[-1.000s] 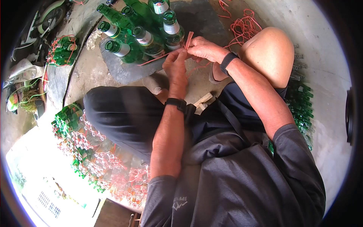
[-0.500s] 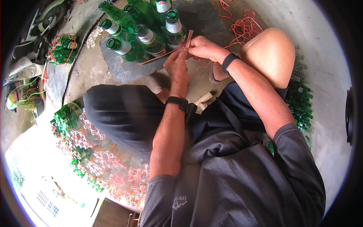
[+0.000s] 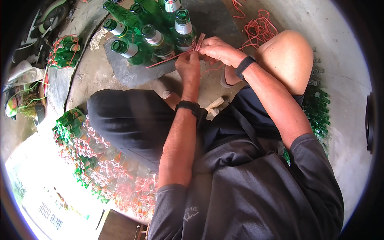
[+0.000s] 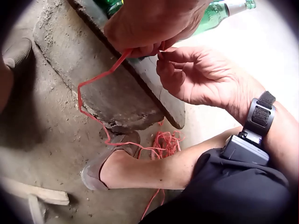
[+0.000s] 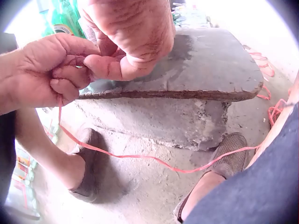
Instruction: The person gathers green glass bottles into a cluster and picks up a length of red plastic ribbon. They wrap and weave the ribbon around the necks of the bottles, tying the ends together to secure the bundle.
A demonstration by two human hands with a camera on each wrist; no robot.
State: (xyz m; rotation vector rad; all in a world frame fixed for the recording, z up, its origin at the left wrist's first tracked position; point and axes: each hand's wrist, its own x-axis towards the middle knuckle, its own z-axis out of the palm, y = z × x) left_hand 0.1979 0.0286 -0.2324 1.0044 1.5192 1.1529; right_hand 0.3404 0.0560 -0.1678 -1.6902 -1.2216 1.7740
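Note:
My two hands meet at the edge of a dark stone slab point(image 3: 132, 74), right beside a cluster of upright green glass bottles point(image 3: 156, 40). My left hand point(image 3: 188, 66) pinches a thin red string point(image 3: 168, 60) between thumb and curled fingers. My right hand point(image 3: 216, 50) pinches the same string just beside it, fingertips nearly touching the left's. In the left wrist view the string point(image 4: 93, 88) loops down from the left hand point(image 4: 149, 23) to the ground. In the right wrist view the string point(image 5: 140, 157) hangs slack below the slab point(image 5: 210, 60).
Tied bundles of green bottles point(image 3: 66, 52) lie at the left, with more point(image 3: 72, 124) by my left knee and others point(image 3: 318, 116) at the right. Loose red string point(image 3: 258, 26) is piled beyond my right knee. A wood piece point(image 3: 214, 105) and my shoes point(image 5: 88, 163) are on the ground.
My left hand has risen a little toward the bottles and closed up against the right hand. Both keep their pinch on the red string.

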